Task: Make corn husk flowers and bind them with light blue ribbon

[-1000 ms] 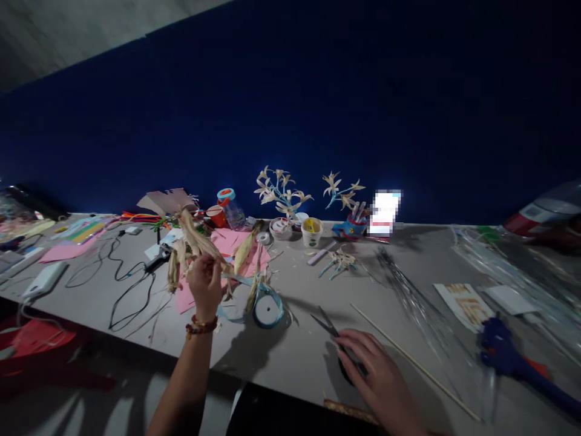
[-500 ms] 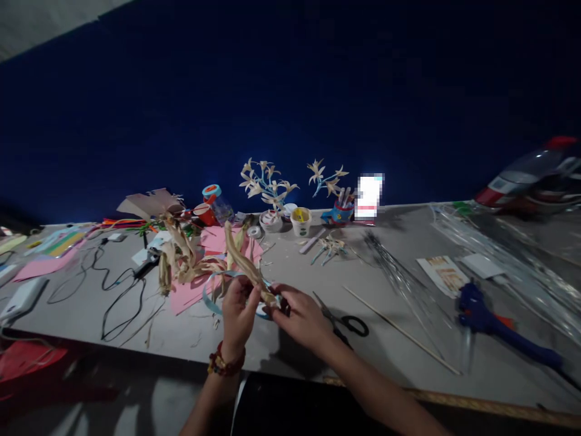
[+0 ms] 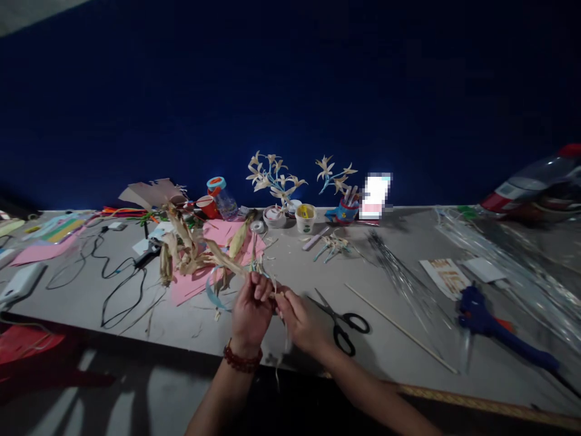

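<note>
My left hand [image 3: 252, 312], with a beaded bracelet at the wrist, is closed round a pale dried corn husk [image 3: 226, 260] whose long end sticks out to the upper left. Close beside it, my right hand [image 3: 299, 318] pinches the husk's other end. Thin strands hang below the fingers; the part between the hands is mostly hidden. Behind my left hand lies a light-blue ribbon loop [image 3: 215, 298]. Black-handled scissors [image 3: 351, 323] rest open just right of my right hand. More dried husks [image 3: 186, 260] are heaped on pink paper [image 3: 188, 288] at the left.
Husk flowers [image 3: 275, 175] on blue stems stand at the back near a white tub [image 3: 305, 219], a blue pen cup [image 3: 347, 211] and a lit phone [image 3: 375, 197]. A thin stick [image 3: 399, 327], wires [image 3: 399, 266] and a blue glue gun [image 3: 492, 327] lie right. Black cables [image 3: 122, 290] lie left.
My left hand has turned over and closed, and the husk's raised end has swung down to the left. Loose strands now hang below my hands. The view has shifted slightly.
</note>
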Available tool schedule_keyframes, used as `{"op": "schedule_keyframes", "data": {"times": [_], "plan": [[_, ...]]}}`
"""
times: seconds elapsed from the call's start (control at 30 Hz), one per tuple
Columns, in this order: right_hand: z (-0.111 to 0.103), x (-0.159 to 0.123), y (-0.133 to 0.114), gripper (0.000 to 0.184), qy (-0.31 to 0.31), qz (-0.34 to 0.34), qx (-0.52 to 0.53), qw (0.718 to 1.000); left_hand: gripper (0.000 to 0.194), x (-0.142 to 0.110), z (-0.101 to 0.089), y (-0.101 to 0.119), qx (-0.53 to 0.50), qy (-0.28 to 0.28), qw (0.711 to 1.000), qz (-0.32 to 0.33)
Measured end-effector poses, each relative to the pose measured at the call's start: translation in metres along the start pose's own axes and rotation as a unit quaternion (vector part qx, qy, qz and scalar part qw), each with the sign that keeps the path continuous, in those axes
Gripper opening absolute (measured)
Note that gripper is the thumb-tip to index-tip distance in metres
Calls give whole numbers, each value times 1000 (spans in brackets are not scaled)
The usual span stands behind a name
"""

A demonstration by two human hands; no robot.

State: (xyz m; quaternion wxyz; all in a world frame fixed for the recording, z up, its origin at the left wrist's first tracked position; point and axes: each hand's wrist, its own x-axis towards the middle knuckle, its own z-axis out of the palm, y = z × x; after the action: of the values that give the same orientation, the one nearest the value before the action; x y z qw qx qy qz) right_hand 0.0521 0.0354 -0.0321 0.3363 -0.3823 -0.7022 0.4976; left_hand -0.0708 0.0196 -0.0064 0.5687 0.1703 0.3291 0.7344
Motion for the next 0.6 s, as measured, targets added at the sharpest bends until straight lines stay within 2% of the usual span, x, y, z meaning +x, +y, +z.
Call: {"op": "schedule_keyframes", "data": {"times": [0.13, 0.23, 0.33, 0.4, 0.47, 0.5, 0.6], "plan": [[5, 3, 6, 31, 21, 65, 170, 983, 35, -5, 7, -2, -78, 6, 997, -19], [-1, 7, 2, 33, -36, 94, 292, 951, 37, -7, 7, 4, -74, -1, 997, -3], [-14, 4, -5, 44, -94, 119, 406, 901, 37, 1, -5, 18, -43, 5, 998, 45], [-23, -1, -6, 47, -100, 120, 453, 878, 36, 10, -15, 29, -19, 14, 995, 102], [-30, -6, -3, 45, -76, 120, 489, 861, 31, 16, -24, 39, 28, 11, 991, 131], [-33, -6, -1, 42, -48, 124, 491, 861, 30, 16, -26, 44, 55, 8, 988, 144], [-34, -2, 5, 39, 97, 133, 442, 882, 33, 9, -27, 63, 132, 8, 971, 198]]}}
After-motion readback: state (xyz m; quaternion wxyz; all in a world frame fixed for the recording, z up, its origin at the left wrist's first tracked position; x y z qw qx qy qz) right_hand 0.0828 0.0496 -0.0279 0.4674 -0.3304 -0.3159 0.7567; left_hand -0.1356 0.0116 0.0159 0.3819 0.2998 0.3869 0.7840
